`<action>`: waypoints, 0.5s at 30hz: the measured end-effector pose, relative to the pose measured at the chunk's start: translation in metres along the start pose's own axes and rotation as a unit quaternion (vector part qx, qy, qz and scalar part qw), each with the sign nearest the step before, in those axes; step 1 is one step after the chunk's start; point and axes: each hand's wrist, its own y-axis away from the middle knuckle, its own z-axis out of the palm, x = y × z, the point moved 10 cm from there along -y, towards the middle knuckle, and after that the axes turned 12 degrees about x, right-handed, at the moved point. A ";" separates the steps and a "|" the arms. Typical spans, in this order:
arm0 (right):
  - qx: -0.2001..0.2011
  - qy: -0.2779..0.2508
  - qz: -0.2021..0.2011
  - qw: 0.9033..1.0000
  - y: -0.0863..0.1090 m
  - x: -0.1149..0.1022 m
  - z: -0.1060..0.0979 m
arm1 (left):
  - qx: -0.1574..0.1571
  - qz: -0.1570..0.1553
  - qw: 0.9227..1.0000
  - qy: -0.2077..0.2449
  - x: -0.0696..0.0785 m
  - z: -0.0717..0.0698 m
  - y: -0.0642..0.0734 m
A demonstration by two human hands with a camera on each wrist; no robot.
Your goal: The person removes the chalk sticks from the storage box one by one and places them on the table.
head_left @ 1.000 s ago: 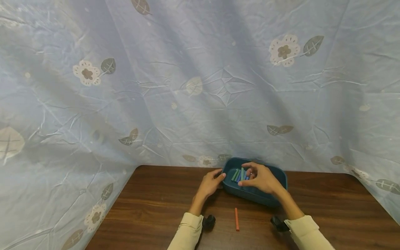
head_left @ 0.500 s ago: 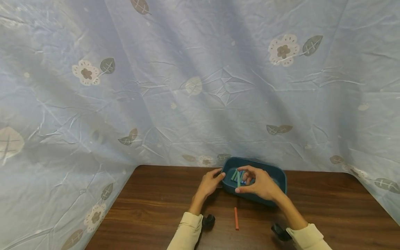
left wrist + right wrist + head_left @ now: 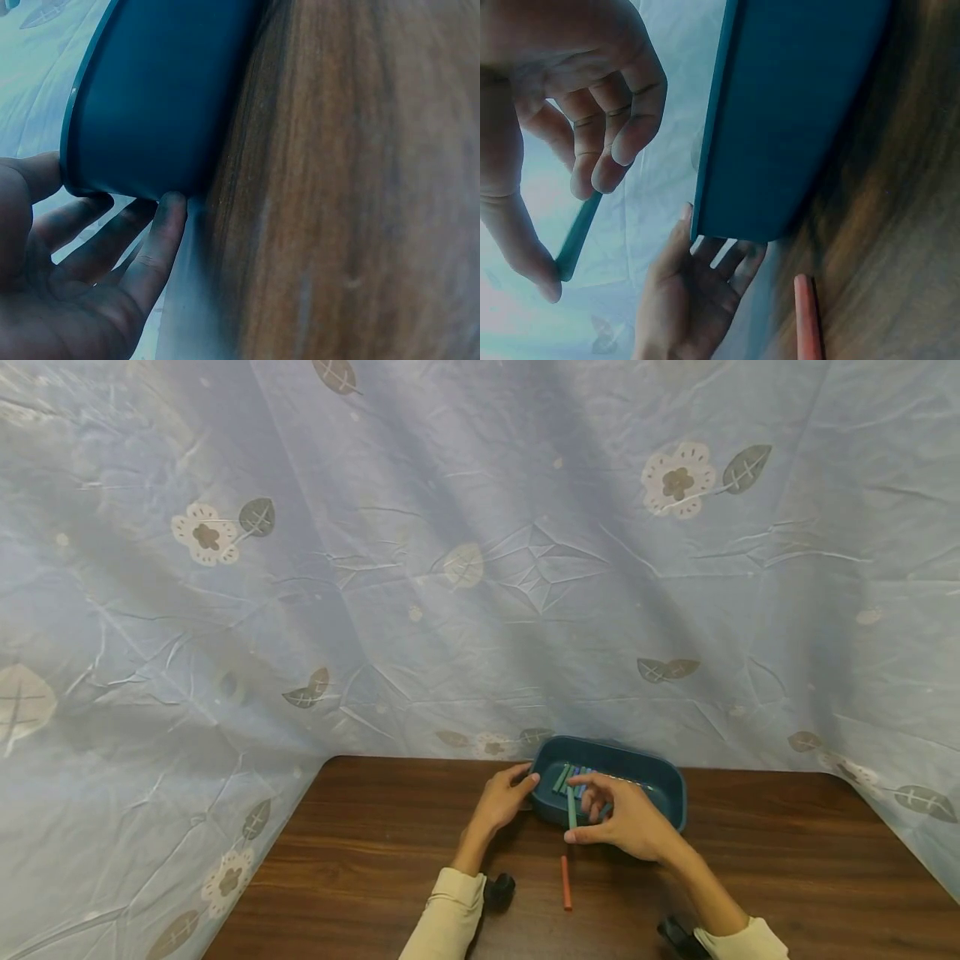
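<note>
In the head view my right hand (image 3: 633, 818) pinches a green chalk stick (image 3: 572, 808) end to end between thumb and fingers, over the near rim of the teal bin (image 3: 652, 756). The right wrist view shows this green chalk stick (image 3: 579, 236) raised, its lower end against the thumb. My left hand (image 3: 500, 797) touches the bin's left end. Its fairly straight fingers (image 3: 154, 259) lie against the end wall, with the thumb at the rim. Several green and blue chalk sticks (image 3: 560, 778) lie inside the bin. A red-orange chalk stick (image 3: 566, 883) rests on the table in front.
The brown wooden table (image 3: 360, 852) runs back to a pale flowered cloth (image 3: 420, 635) hanging behind it. At the far edge, the bin stands close to this cloth. Black devices (image 3: 498, 892) sit at both wrists.
My right hand has drawn the green chalk stick from among the others in the bin, bringing it toward the near rim. My left hand stays at the bin's end.
</note>
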 end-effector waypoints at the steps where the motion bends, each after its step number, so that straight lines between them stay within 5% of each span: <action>1: 0.001 -0.001 -0.004 1.000 0.002 0.000 0.001 | 0.001 0.002 1.000 -0.002 0.000 0.000 0.000; 15: -0.015 -0.021 -0.003 1.000 0.025 0.003 0.010 | -0.001 0.003 1.000 0.004 -0.001 0.000 0.000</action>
